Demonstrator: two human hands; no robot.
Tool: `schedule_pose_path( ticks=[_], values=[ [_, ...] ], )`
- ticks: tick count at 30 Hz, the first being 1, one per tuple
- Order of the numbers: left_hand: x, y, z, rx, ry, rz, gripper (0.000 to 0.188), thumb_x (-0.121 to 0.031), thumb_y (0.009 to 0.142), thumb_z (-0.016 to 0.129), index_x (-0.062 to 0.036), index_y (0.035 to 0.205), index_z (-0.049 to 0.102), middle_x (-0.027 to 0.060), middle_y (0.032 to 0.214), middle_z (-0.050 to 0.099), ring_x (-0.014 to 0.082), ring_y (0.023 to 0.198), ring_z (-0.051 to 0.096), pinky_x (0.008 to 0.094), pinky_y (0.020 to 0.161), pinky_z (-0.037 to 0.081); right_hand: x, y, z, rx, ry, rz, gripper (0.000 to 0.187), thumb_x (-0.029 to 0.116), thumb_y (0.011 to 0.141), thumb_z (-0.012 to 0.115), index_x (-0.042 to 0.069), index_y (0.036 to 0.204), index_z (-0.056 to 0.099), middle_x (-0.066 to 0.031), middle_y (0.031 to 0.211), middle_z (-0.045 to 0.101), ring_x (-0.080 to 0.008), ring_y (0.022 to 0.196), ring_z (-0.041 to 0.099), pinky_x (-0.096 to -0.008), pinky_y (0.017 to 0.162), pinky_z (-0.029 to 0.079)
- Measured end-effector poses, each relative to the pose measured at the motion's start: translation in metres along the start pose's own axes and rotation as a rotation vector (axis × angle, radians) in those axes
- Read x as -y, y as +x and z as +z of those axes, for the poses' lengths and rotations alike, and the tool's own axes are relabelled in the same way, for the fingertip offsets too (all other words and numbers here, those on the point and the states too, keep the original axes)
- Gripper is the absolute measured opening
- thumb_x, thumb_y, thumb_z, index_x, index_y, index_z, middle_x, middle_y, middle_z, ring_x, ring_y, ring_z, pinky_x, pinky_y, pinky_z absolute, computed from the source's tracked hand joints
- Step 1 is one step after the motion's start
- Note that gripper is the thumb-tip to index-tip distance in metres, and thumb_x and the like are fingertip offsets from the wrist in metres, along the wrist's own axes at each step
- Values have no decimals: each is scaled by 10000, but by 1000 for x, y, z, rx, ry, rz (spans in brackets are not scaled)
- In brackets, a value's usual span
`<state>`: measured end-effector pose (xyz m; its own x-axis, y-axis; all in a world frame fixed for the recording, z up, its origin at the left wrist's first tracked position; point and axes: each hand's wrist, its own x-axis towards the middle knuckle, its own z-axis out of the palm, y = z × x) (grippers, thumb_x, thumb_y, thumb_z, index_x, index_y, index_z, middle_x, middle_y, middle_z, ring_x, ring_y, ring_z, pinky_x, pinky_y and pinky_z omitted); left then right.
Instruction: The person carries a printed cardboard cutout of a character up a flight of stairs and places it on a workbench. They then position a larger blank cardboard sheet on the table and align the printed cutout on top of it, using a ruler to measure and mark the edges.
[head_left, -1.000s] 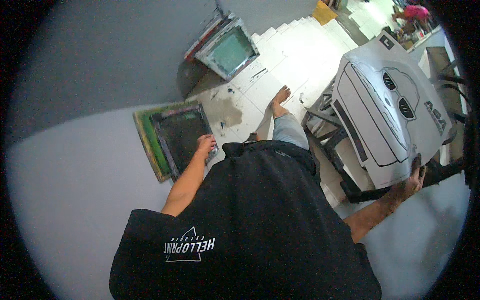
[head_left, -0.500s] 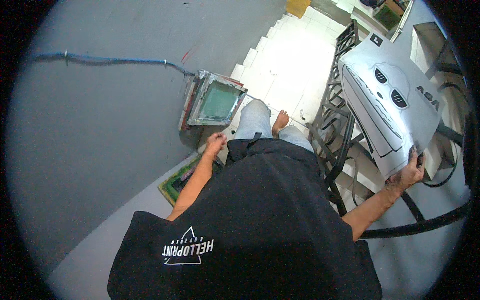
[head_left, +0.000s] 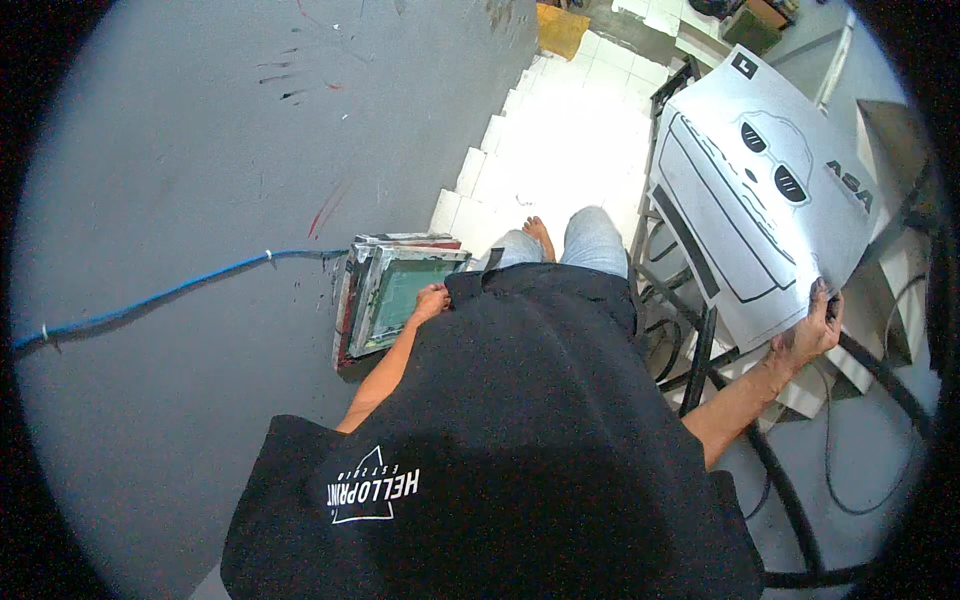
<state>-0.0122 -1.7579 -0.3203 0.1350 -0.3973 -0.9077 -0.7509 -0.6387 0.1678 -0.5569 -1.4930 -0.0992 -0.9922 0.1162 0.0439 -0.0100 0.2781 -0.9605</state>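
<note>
My right hand grips the lower corner of a large whitish sheet printed with black line art, including a pair of dark sunglasses. The sheet is held out to my right, tilted, in front of the dark metal railing. My left hand hangs beside my waist with its fingers curled in and nothing seen in them. Behind that hand, several screen-printing frames with green mesh lean together against the grey wall; I cannot tell whether the hand touches them.
White tiled stairs lead down ahead, with a yellow mat near the bottom. A grey wall with a blue cable runs along my left. Black railing bars and loose cords lie to my right.
I have moved forward down the stairs, and the frames now sit closer beside my left hand. My right hand still carries the sheet. A different foot position shows below me.
</note>
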Motion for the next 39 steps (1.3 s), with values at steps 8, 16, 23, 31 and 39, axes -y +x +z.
schedule_pose_path(
  ticks=[8,16,23,31,39],
  values=[
    [-10,129,-4,-27,55,95,200,-263,899,678,-65,914,689,19,811,696,125,726,642,320,630,501,-38,77,146,152,-52,7,297,-62,901,557,-97,1196,546,-221,1035,665,-245,951,668,-317,882,547],
    [-137,326,86,-39,-524,-62,267,-216,925,628,-82,1151,580,52,953,654,176,809,651,347,608,507,-176,162,279,105,22,-32,466,4,926,557,-186,1318,391,-284,1145,616,-302,1071,629,-350,934,508],
    [-293,293,126,141,25,127,348,-221,886,645,-65,1192,584,49,976,658,171,851,622,330,697,499,-200,197,325,7,-41,9,452,-14,882,623,-181,1269,459,-240,1074,642,-258,980,652,-328,882,523],
    [-365,544,197,71,-220,-45,298,-250,941,605,-56,1166,591,60,1021,661,170,856,629,331,684,496,-341,302,466,2,33,-11,281,35,879,641,-101,1121,599,-167,1007,658,-228,866,642,-347,737,523],
    [-525,659,269,9,-307,90,304,-240,944,597,-48,1179,588,63,1018,659,165,818,635,319,679,490,-434,400,573,-107,49,-51,351,47,860,664,-96,1169,578,-181,1039,645,-255,899,628,-368,771,507]
  ],
)
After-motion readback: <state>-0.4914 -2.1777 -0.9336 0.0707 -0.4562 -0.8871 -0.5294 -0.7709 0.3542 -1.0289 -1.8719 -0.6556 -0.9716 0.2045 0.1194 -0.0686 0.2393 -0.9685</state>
